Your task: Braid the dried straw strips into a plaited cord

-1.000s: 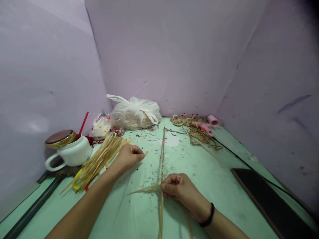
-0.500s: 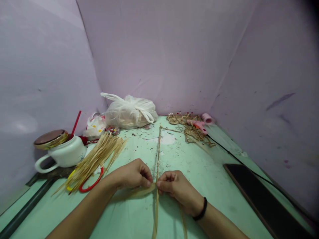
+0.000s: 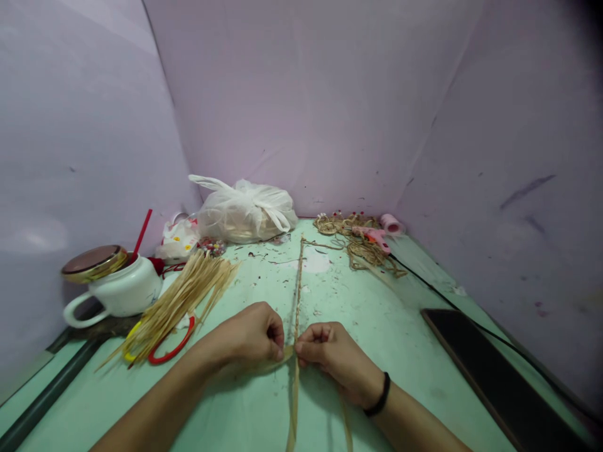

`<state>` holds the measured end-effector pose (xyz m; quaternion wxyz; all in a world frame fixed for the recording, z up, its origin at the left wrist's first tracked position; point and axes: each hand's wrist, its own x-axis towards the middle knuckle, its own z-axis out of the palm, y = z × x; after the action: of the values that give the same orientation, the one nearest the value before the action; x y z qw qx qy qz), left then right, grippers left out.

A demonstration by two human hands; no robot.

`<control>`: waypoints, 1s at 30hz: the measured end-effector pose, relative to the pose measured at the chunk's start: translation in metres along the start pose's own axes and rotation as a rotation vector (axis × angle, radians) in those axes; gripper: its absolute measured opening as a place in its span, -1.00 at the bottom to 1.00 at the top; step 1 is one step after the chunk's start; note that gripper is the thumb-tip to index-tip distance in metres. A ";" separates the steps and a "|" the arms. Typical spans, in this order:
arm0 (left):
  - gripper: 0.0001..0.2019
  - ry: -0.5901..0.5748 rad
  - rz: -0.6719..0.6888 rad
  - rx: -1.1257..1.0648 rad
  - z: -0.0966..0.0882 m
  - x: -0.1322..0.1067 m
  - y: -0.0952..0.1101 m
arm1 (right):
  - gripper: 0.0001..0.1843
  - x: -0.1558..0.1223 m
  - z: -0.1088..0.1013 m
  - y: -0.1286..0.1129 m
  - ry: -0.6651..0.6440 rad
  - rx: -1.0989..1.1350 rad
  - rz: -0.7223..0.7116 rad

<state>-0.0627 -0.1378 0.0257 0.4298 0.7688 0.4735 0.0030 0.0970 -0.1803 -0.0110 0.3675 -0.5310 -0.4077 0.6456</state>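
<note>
A thin braid (image 3: 298, 282) of tan plant fibre runs straight down the pale green table toward me. At its near end my left hand (image 3: 257, 336) pinches one flat fibre strand (image 3: 289, 353) that leads off to the left. My right hand (image 3: 332, 351), with a black band at the wrist, pinches the braid's working end, its fingertips closed where the strands meet. A loose strand (image 3: 294, 408) hangs straight down between the hands, and another strand (image 3: 347, 424) trails below my right hand.
At left lie a bundle of dry fibre strips (image 3: 188, 295), red-and-yellow-handled scissors (image 3: 172, 358) and a white mug (image 3: 125, 292). A white plastic bag (image 3: 247, 210) sits at the back. To the right are coiled cord (image 3: 372, 251), a pink glue gun (image 3: 377, 237), its black cable and a dark flat slab (image 3: 490, 370).
My left hand has shifted slightly left, away from the braid, drawing the side strand out a little. The right hand stays nearly in place.
</note>
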 end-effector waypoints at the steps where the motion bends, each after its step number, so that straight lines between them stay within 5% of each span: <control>1: -0.84 0.001 0.010 -0.005 0.000 0.001 -0.001 | -0.90 0.000 0.000 0.000 0.002 -0.002 0.000; 6: -0.85 0.024 0.091 -0.064 -0.012 0.003 -0.007 | -0.89 -0.001 0.000 0.000 0.012 -0.011 0.007; 11: -0.84 0.195 0.070 -0.006 -0.013 0.003 -0.002 | -0.90 0.000 0.000 0.001 -0.003 -0.002 0.007; 21: -0.85 -0.073 0.026 -0.212 -0.004 0.001 -0.001 | -0.90 -0.001 0.000 -0.001 0.010 -0.018 0.015; 30: -0.91 -0.033 -0.121 -0.417 0.000 0.005 0.006 | -0.87 0.001 -0.001 0.003 -0.002 -0.023 -0.014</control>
<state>-0.0553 -0.1356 0.0276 0.5868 0.6333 0.5007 0.0624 0.0979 -0.1805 -0.0145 0.3655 -0.5316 -0.4191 0.6389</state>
